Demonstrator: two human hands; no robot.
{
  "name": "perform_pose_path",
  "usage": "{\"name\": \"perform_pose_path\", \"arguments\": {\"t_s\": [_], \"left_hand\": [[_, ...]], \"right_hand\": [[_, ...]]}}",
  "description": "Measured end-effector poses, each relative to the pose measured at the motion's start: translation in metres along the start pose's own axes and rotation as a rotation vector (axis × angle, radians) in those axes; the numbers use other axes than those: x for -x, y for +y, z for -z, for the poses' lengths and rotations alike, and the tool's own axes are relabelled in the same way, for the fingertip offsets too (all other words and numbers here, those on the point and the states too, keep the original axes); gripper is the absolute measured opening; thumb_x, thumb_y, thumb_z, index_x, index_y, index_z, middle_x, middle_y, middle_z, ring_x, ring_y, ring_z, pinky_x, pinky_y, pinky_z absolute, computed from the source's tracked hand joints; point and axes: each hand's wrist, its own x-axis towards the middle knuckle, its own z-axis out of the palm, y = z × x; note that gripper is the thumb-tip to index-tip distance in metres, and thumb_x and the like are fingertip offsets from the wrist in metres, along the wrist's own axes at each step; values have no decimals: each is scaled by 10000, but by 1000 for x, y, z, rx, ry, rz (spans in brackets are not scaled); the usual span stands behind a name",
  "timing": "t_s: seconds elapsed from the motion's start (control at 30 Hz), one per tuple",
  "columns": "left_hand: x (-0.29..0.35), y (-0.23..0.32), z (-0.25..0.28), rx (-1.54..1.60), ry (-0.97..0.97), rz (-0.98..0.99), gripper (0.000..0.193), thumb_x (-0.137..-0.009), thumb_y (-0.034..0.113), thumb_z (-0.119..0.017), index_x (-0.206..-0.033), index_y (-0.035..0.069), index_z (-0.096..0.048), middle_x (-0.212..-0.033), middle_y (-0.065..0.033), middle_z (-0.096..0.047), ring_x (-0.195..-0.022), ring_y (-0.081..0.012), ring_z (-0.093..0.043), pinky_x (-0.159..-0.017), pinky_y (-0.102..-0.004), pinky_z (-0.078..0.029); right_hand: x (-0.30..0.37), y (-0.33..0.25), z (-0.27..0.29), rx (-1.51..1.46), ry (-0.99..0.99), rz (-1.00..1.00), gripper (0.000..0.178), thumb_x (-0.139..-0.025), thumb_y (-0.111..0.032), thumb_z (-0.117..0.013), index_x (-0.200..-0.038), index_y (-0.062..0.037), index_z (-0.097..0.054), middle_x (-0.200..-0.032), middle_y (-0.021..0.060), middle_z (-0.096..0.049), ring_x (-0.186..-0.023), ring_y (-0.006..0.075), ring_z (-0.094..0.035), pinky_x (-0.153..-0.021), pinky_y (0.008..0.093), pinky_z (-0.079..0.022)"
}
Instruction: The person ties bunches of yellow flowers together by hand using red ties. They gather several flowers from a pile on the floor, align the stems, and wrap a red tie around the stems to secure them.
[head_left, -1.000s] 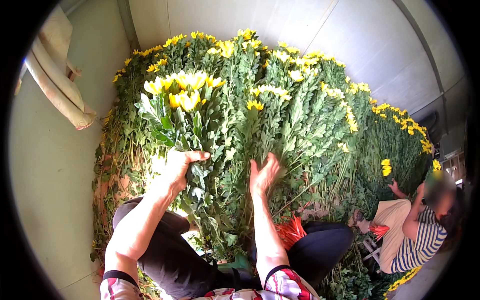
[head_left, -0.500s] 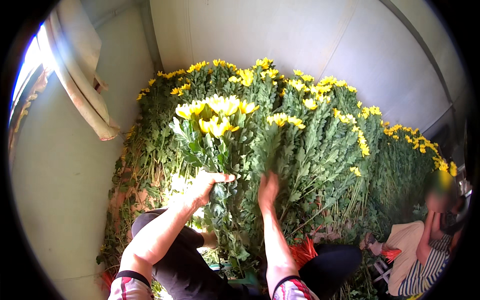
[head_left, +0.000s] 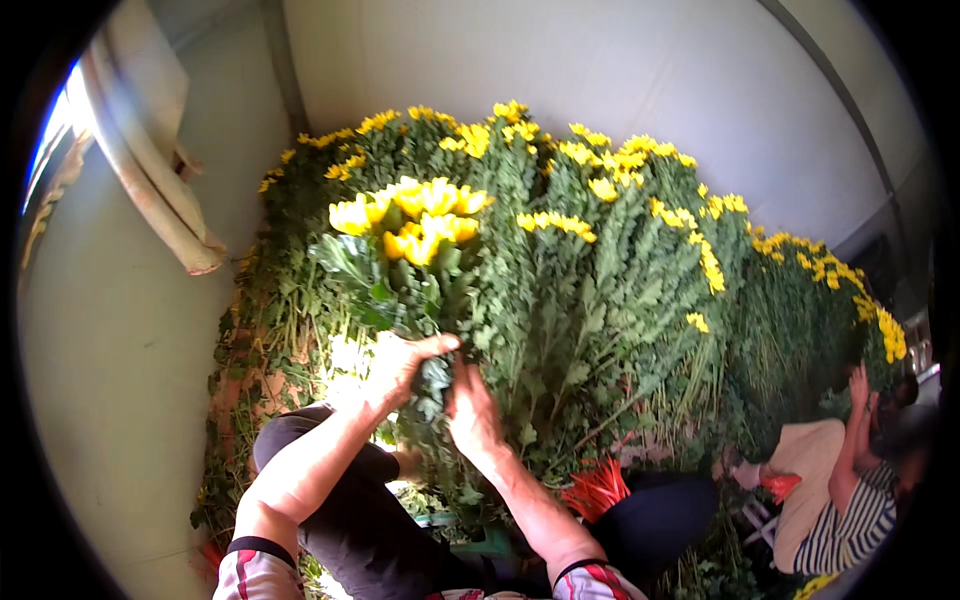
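Yellow flowers, a bunch [head_left: 415,225] of them on long leafy stems, stood upright in front of us, their heads raised above the green mass behind. We held the bunch low on its stems. Our left hand [head_left: 395,370] was clenched around the stems from the left, fingers [head_left: 440,345] curled over them. Our right hand [head_left: 472,415] pressed against the same stems from the right, just below; we could not tell whether its fingers were fully wrapped around them, because leaves hid them.

Behind the bunch, a large heap of cut yellow flowers [head_left: 620,260] leaned against a pale wall [head_left: 620,70]. A rolled pale cloth [head_left: 150,160] hung at the upper left. Our dark trousers [head_left: 350,520] showed below our forearms, and a bundle of orange-red ties [head_left: 595,490] lay beside our knee. At the far right, another person in a striped top [head_left: 850,520] sat among the flowers with raised hands.

We judged the hold could fail: the stems were many and leafy, so some might slip out of our hands, and leaves tangled with the heap could snag and snap stems.
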Motion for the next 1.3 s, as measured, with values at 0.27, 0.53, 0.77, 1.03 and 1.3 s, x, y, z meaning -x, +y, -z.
{"name": "perform_pose_path", "arguments": {"t_s": [0.27, 0.53, 0.77, 1.03, 1.3], "left_hand": [[1, 6, 7, 132, 46, 177, 262, -680, -11, -748, -925, -1, -655, -820, -58, -669, -694, -183, -636, -688, -318, -536], [-15, 29, 11, 33, 192, -35, 261, -664, 2, -772, -902, -28, -669, -786, -71, -679, -612, -166, -634, -606, -318, -546], [-12, 31, -5, 65, 92, 12, 226, -674, -18, -763, -882, -35, -677, -773, -86, -689, -607, -172, -642, -614, -316, -549], [-20, 24, -22, 86, 7, -41, 248, -651, -36, -771, -875, -23, -667, -795, -76, -692, -686, -161, -657, -654, -316, -544], [-21, 23, -24, 142, -16, -152, 270, -659, -54, -777, -906, -30, -669, -813, -76, -689, -676, -169, -648, -651, -312, -543]], "right_hand": [[13, 16, -2, -47, -262, -122, 574, -793, -22, -665, -1325, -28, -451, -1104, 133, -562, -821, 267, -602, -722, 424, -541], [-46, 161, 1, 525, 167, -603, 1202, -661, -497, -816, -1485, 1, -96, -1525, 258, -159, -1376, 396, -223, -1067, 617, -234], [-43, 190, -5, 349, 135, -611, 952, -802, -73, -700, -1500, -24, -56, -1486, 262, -260, -1347, 424, -293, -1074, 542, -313], [24, 132, 52, -227, 330, -290, 728, -911, -26, -524, -1504, -27, -101, -1302, 186, -493, -860, 219, -627, -778, 317, -534], [10, 27, 118, -467, 507, -267, 394, -951, -103, -457, -1324, -13, -368, -849, 57, -567, -605, 146, -563, -536, 274, -497]]}}
